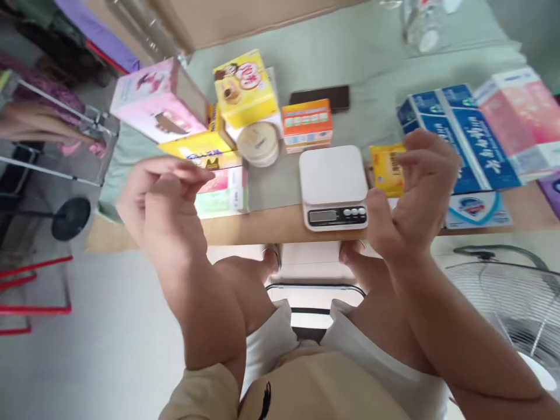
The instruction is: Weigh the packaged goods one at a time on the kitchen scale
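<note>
My left hand [168, 204] is raised in front of the table's near edge, its fingers loosely bent and nothing visible in it. Behind it lie a pink and green box [225, 189] and a yellow box [210, 143]. My right hand [415, 195] is also lifted, with the thumb apart from the curled fingers and no object showing between them. Just left of it sits a white kitchen scale [335, 175], its small display [322, 216] facing me. A yellow packet [387, 169] is partly hidden by the right hand's fingers.
On the cloth-covered table [367, 122] stand a pink box [161, 105], a yellow carton [247, 87], a round tub [258, 143], an orange box [307, 122] and a dark flat object [341, 98]. Blue boxes [464, 134] and a soap box [476, 210] are at right. A fan [511, 297] stands below.
</note>
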{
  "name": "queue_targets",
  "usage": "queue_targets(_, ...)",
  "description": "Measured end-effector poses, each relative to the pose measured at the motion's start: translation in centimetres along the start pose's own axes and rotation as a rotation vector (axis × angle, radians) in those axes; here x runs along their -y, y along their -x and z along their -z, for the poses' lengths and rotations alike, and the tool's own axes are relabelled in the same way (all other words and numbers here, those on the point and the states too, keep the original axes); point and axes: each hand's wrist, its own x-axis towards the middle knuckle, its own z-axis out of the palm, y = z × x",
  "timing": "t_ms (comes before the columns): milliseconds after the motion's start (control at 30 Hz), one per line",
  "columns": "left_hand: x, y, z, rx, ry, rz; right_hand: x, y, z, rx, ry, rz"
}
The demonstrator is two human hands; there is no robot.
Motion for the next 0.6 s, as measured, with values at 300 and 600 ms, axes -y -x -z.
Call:
queue_targets(300, 10.0, -3.0, 12.3, -0.156, -0.385, 0.434, 6.1, 4.4, -12.7, 0.604, -0.040, -0.044)
queue_targets(600, 10.2, -3.3, 14.7, 0.011, -0.540, 0.628, 8.1, 5.3, -18.2, 0.745, -0.073, -0.248)
